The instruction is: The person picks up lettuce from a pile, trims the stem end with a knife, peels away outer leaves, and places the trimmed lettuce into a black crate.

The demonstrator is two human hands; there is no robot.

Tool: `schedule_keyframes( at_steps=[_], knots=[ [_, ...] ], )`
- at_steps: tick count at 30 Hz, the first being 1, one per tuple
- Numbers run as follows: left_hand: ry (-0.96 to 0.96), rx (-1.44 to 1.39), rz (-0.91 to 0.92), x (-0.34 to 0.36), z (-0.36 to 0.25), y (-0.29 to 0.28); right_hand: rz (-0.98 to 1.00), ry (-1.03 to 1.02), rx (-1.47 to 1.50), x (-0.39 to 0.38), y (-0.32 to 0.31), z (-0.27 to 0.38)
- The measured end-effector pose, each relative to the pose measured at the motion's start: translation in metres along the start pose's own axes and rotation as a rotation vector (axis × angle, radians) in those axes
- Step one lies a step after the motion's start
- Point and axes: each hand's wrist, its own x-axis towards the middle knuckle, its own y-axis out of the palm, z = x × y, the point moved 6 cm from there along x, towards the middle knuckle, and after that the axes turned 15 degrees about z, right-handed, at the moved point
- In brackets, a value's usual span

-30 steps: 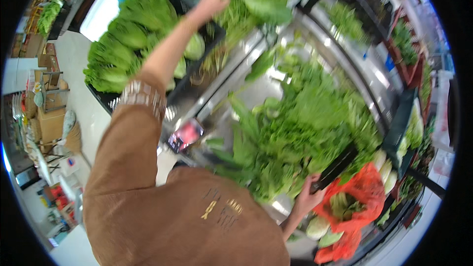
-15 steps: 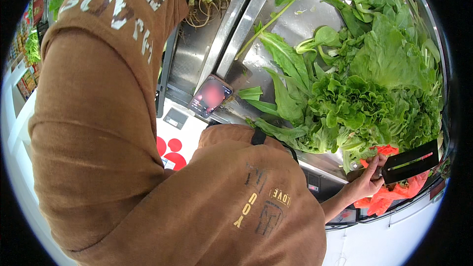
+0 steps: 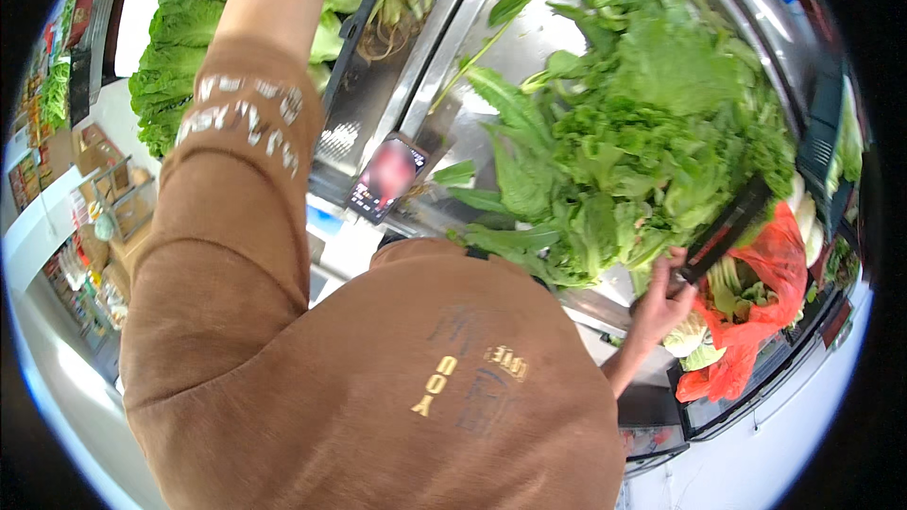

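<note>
My right hand (image 3: pixel 661 297) is closed round the handle of a black-bladed knife (image 3: pixel 727 229). The blade points up and away, seen nearly edge-on, between a heap of leafy greens (image 3: pixel 642 123) and a red plastic bag (image 3: pixel 777 250). Cut greens (image 3: pixel 740 293) show in the bag's mouth. Loose long leaves (image 3: pixel 515 113) lie at the heap's left side. My left forearm (image 3: pixel 283 0) stretches up past the top edge of the picture, so my left hand is out of sight. Large lettuces (image 3: pixel 179 57) lie beside that forearm.
A phone (image 3: pixel 388 179) with a lit screen rests at the near edge of the steel counter (image 3: pixel 472 146). Rooted stalks (image 3: pixel 389 19) lie in the adjoining steel section. Pale cabbage (image 3: pixel 687 335) sits below the bag. Cardboard boxes (image 3: pixel 132 236) stand at far left.
My left arm has stretched farther up, baring the forearm and revealing the lettuces. The knife has turned from its broad side to nearly edge-on, tip raised. The whole view has shifted.
</note>
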Motion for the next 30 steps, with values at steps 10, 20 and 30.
schedule_keyframes(
  at_steps=[10, 20, 30],
  knots=[
    [-0.069, -0.088, 0.742, -0.251, -0.262, 0.007, 0.198, -0.084, 0.197, -0.035, 0.029, -0.017],
    [0.137, 0.274, 0.998, -0.356, -0.376, 0.034, 0.143, -0.561, -0.202, -0.088, -0.02, 0.055],
    [0.2, 0.299, 1.14, -0.385, -0.417, 0.053, 0.145, -0.309, 0.024, -0.1, -0.043, -0.043]
  ],
)
